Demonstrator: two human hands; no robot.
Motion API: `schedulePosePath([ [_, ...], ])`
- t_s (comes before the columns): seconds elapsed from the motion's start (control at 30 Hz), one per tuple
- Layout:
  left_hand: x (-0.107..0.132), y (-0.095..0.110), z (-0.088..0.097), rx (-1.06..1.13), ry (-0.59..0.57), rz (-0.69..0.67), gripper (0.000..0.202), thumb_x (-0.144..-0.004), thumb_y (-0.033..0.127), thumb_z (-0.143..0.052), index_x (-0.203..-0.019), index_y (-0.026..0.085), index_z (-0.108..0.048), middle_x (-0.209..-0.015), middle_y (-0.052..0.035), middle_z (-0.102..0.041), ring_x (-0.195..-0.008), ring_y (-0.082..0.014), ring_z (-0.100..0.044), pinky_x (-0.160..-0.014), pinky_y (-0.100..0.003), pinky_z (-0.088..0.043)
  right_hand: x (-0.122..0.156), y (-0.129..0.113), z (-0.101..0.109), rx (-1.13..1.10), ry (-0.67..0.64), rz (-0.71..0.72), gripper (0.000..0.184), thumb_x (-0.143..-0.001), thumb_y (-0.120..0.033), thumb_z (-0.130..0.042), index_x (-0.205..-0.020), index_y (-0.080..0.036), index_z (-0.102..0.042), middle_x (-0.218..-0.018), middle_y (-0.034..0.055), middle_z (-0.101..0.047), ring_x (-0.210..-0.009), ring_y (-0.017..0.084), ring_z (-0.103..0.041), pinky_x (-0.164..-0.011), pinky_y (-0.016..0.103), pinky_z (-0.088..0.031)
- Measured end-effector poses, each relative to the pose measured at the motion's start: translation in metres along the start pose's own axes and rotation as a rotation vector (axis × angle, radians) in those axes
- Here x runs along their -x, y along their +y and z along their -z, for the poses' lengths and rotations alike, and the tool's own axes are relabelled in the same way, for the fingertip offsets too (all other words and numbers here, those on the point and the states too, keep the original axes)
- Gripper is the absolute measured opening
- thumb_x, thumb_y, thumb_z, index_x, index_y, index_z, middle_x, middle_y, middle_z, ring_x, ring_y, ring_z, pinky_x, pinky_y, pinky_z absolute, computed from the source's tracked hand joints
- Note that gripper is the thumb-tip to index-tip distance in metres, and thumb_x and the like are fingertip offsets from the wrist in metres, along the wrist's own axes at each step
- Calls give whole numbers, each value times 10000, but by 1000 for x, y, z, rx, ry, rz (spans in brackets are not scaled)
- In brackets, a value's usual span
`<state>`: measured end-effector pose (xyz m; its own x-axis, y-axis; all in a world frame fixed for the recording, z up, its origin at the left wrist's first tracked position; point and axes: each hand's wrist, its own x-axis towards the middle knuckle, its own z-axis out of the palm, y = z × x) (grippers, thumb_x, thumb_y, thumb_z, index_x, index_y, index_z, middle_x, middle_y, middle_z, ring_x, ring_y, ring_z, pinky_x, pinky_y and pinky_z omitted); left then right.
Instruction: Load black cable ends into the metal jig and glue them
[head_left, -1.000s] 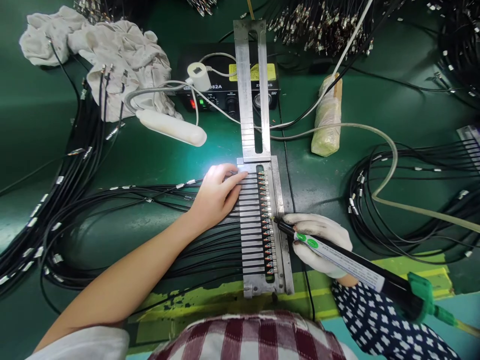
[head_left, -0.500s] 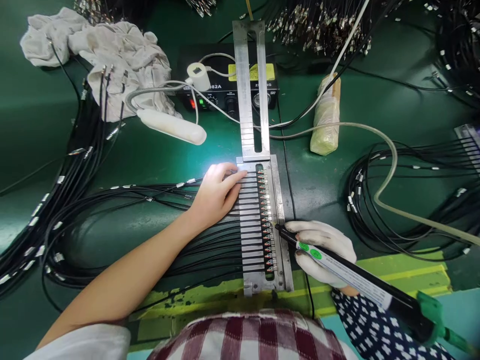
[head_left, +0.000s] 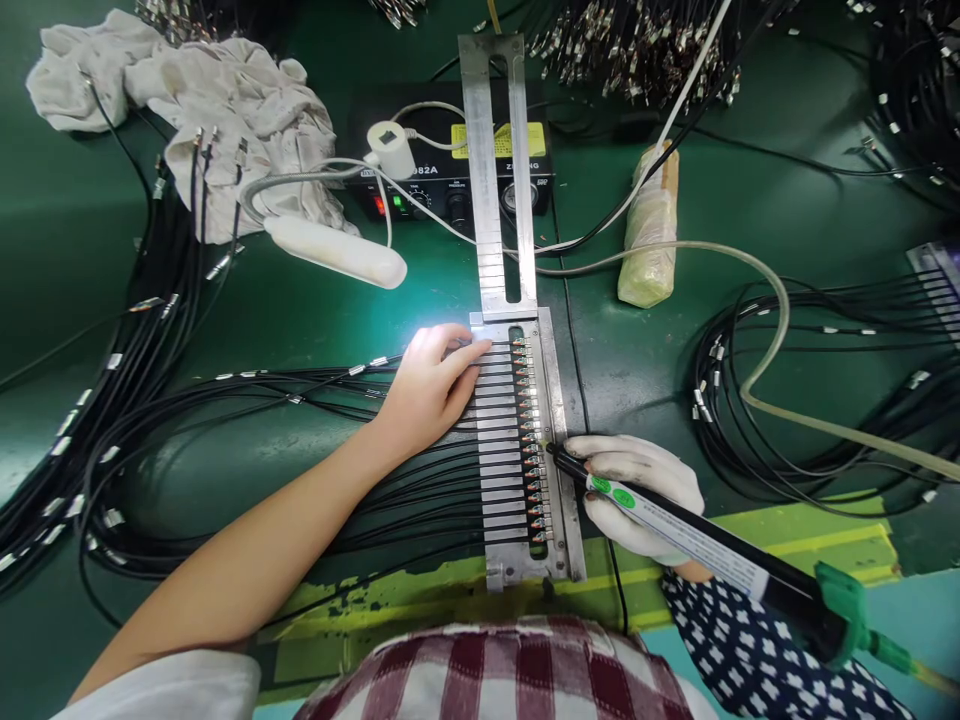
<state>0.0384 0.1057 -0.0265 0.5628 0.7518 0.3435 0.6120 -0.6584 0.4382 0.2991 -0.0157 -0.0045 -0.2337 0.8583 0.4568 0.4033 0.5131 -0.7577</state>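
A metal fixture (head_left: 517,572) lies in front of me, with black cables (head_left: 420,470) set side by side in its slots. Their small metal connectors (head_left: 535,460) form a column along its right part. My bare left hand (head_left: 435,385) rests on the fixture's upper left edge and the cables there, its fingers extended and slightly bent. In a white glove, my right hand (head_left: 641,490) is closed around a black dispensing syringe (head_left: 690,540) with a white label and green cap. The syringe's tip points left at the connectors near the middle of the column; contact is too small to tell.
The fixture's slotted hinged cover (head_left: 489,180) stands folded back, before a black dispenser box (head_left: 427,195). A white lamp (head_left: 337,250) lights the left side. White cloth (head_left: 247,120), a wrapped block (head_left: 649,230), a hose (head_left: 780,310) and coiled cables (head_left: 712,400) lie around.
The view has shifted slightly. The syringe's rear end has swung a little upward and left, while its tip stays beside the same part of the connector column. My left hand keeps its place.
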Motion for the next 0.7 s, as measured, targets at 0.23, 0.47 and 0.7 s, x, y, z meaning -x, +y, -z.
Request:
schedulePosePath([
  [0.23,1,-1,-1,-2,6,-3,320,-950,175,-485,-1248,201,-599,-1184,-133,-569,-1035,-245,-547,-908,-450,-466,0,-2,0,-5,17,12,242,-763,-170,-708,-997,-193,-650,-987,104,-766,-864,231,-751,-754,336,-621],
  [0.47,0,0,0,-9,11,-11,313,-954,175,-481,-1244,214,-594,-1176,-122,-571,-1018,-234,-548,-895,-443,-468,0,-3,0,-27,19,13,259,-761,-168,-713,-1012,-192,-656,-986,114,-765,-878,241,-749,-741,347,-625],
  [0.7,1,0,-1,10,2,7,325,-952,184,-484,-1255,219,-597,-1186,-125,-568,-1038,-245,-546,-909,-455,-458,-1,-2,0,-21,1,4,250,-768,-167,-722,-1008,-184,-655,-1019,120,-760,-914,233,-744,-784,338,-617],
])
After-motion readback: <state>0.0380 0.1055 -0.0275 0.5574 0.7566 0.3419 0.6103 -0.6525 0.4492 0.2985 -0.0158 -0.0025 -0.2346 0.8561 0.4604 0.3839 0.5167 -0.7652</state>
